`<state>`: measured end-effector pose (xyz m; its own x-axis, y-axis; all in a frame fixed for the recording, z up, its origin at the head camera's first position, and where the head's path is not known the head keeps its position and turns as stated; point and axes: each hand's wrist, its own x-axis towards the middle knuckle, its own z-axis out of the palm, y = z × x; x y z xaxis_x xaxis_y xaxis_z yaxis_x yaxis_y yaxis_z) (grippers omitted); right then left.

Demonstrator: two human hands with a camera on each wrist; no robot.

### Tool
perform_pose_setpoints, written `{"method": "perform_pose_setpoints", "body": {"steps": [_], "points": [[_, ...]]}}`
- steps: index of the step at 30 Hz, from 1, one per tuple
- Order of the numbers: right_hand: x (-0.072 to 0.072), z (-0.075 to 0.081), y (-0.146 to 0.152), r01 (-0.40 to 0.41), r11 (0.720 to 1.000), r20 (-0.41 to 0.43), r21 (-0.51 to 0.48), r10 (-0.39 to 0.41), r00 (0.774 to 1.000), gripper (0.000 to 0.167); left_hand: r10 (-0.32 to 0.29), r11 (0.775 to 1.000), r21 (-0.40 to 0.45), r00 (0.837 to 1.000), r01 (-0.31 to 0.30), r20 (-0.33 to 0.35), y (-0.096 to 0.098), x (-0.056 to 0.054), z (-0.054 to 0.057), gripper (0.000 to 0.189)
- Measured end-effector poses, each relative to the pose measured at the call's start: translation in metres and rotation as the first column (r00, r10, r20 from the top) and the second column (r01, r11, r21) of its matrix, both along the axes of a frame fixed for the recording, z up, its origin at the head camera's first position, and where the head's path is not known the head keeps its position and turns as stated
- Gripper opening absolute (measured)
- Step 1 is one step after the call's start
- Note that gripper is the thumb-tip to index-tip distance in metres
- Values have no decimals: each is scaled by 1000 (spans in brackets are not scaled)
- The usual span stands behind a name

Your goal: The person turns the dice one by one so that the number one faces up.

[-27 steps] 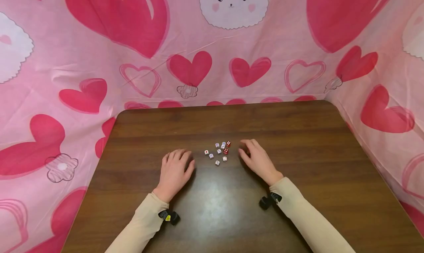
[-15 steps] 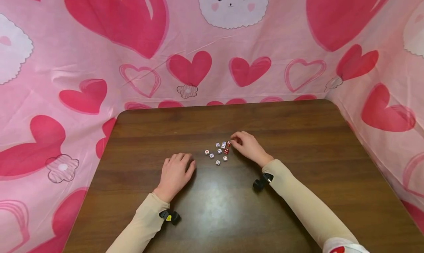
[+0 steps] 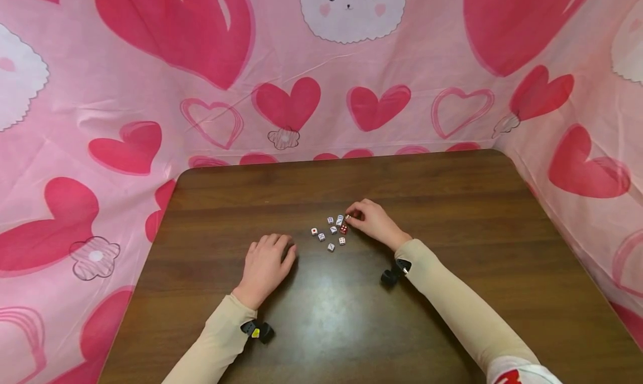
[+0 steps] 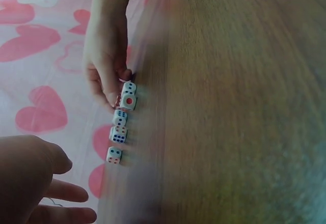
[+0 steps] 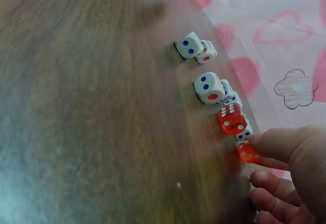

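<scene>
Shifted inward, right grip point(image 3: 375, 222) pinches 1 translucent, cubic red die point(image 5: 248, 153); left grip point(image 3: 264, 265) relaxed.

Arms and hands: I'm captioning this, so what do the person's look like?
Bare left hand and right hand, long beige sleeves and black wrist cameras, the left with a yellow patch. White, red-marked cloth shows further up the right arm.

1. Head view: bright, fairly even light; a pale glare pools on the near middle of the tabletop point(image 3: 321, 322), and soft shadows edge the right sleeve point(image 3: 454, 297).
2. Toward its borders, the pink backdrop point(image 3: 65, 138) looks stretched.
3. Both wrist views are dimmer and hazier, tabletop grain smeared.
4. Right wrist view: bluish glare lower left; nearest white dice point(image 5: 208, 87) fairly crisp.
</scene>
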<state>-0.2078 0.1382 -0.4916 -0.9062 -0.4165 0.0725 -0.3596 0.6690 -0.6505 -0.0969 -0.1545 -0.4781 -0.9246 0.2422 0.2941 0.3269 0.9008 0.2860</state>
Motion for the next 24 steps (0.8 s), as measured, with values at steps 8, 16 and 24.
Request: {"method": "perform_pose_setpoints", "body": {"steps": [8,16,24], "points": [[0,0,5,0,1000,36,-15,1,999,23,-3,1000,24,1000,4,-16,-1,-2,0,20],[0,-1,11,-29,1000,29,-11,29,999,25,-5,1000,22,1000,5,-4,1,0,1,18],[-1,0,18,-25,999,40,-21,26,999,20,-3,1000,11,1000,2,3,1,1,1,16]]}}
